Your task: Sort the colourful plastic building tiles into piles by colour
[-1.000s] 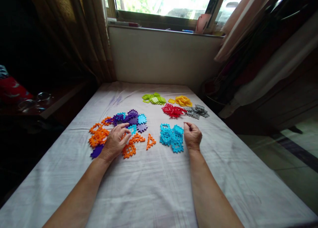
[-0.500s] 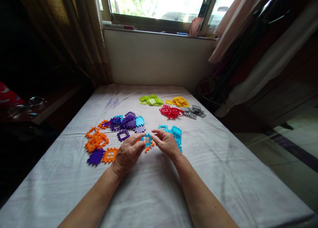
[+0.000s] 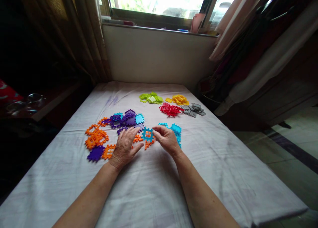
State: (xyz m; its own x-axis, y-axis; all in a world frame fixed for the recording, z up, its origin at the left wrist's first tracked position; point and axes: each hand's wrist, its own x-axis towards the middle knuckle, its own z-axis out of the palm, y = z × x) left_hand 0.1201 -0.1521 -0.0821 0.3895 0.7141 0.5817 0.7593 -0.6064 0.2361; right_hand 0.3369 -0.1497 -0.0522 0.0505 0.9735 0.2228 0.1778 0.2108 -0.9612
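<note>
A blue square frame piece with toothed edges is pinched at its right edge by my right hand. Orange pieces lie below and behind it on the cloth. My left hand is just left of the blue frame, thumb and fingers apart, with nothing between them. Partly covered by that hand's fingers is a dark purple piece. Light blue pieces lie behind my right hand, partly hidden by it.
Orange pieces and a purple pile lie on the left of the cloth-covered table. Farther back are green, red, yellow and grey piles. A window sill runs behind.
My left hand has let go of the blue frame, and its fingers have spread. The frame now faces the camera more fully, in my right hand. The view has shifted slightly.
</note>
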